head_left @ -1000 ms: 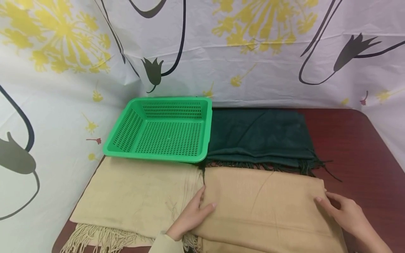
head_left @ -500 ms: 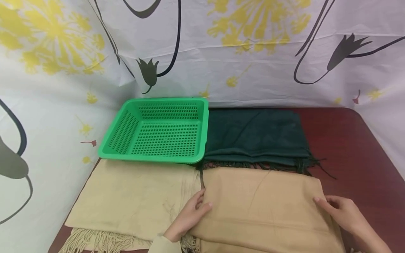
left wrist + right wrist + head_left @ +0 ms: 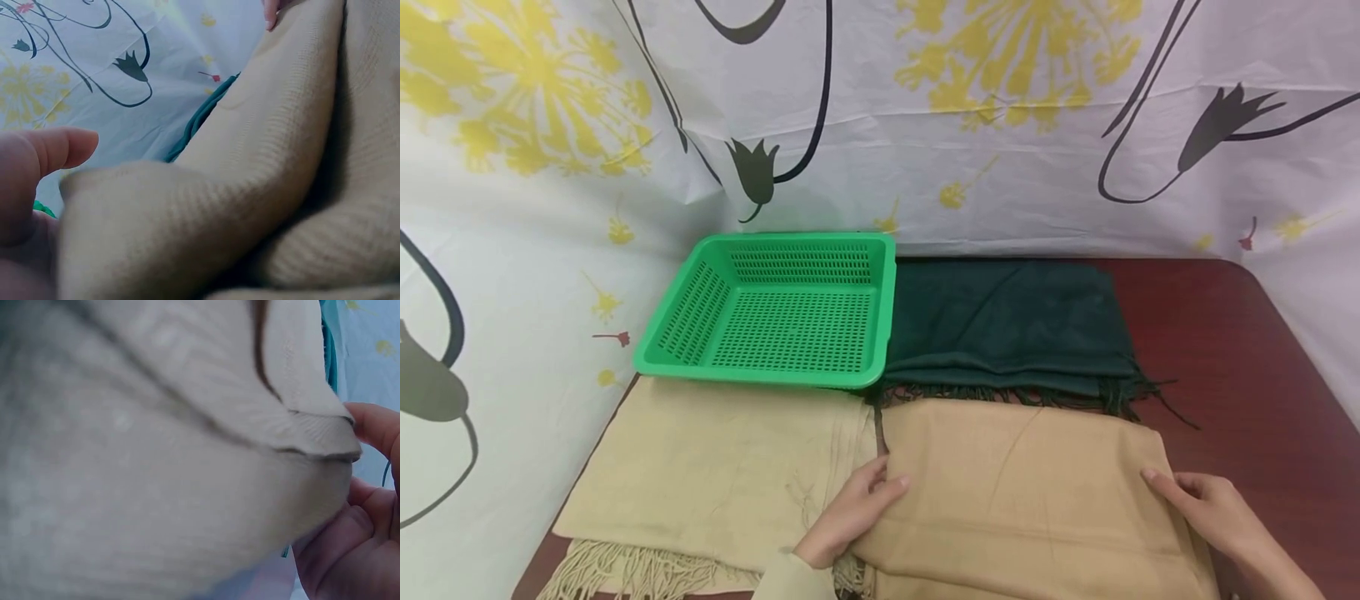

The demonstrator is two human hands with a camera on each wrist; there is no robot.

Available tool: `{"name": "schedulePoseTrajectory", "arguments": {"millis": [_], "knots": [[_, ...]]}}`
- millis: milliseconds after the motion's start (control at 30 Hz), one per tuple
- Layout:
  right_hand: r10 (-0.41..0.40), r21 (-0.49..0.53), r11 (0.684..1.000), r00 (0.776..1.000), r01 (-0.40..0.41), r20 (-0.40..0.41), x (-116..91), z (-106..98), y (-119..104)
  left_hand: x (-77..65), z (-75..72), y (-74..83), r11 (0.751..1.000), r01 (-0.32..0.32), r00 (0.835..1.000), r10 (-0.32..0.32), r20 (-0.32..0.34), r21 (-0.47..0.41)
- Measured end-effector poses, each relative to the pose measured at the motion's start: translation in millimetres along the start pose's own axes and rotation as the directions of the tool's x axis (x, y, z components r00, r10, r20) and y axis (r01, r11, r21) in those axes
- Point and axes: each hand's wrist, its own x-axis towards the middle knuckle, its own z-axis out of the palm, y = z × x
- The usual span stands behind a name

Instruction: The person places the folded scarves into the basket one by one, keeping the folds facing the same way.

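A folded tan scarf [image 3: 1030, 492] lies at the front, its lower part running out of the head view. At its left edge my left hand [image 3: 853, 508] holds it, thumb on top and fingers at the side fold. My right hand [image 3: 1213, 508] pinches the right edge between thumb and fingers. Close up in the left wrist view, thick layers of the scarf [image 3: 250, 144] bulge beside the left thumb. The right wrist view shows stacked folds of the scarf [image 3: 187, 506] ending at the right hand [image 3: 369, 506], whose fingers reach behind the cloth.
A green perforated plastic basket [image 3: 793, 329] stands at the back left. Below it lies a folded cream scarf [image 3: 715, 467] with fringe. Behind the tan scarf is a folded dark green scarf [image 3: 1007, 321], also fringed. The red-brown table [image 3: 1232, 358] meets a flower-printed curtain [image 3: 1000, 183].
The head view has shifted slightly. Both hands keep their hold at the tan scarf's sides, and the cloth's upper edge has shifted only a little.
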Motion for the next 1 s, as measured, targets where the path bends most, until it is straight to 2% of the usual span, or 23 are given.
{"name": "schedulePoseTrajectory", "arguments": {"millis": [233, 467, 667, 867, 1000], "knots": [[0.025, 0.027, 0.999, 1.0, -0.025, 0.005, 0, 3, -1, 3.7, 4.1, -2.7, 0.999, -0.034, 0.999, 0.035, 0.04, -0.023], [0.054, 0.117, 0.991, 0.997, -0.061, 0.057, 1, 4, 1, 7.6, 8.2, -3.3, 0.999, -0.036, 0.999, 0.036, -0.014, -0.006], [0.041, 0.129, 0.99, 0.997, -0.05, 0.071, 2, 5, 2, 11.3, 9.2, -2.9, 1.0, -0.014, 0.999, 0.013, -0.043, -0.011], [-0.009, 0.155, 0.988, 0.995, -0.006, 0.097, 1, 6, 2, 5.9, 10.8, 12.1, 1.0, -0.021, 0.999, 0.02, -0.034, -0.018], [-0.041, 0.137, 0.99, 0.995, 0.028, 0.091, 0, 6, 2, 2.0, 11.7, 19.6, 0.997, -0.054, 0.998, 0.054, -0.014, -0.047]]}}
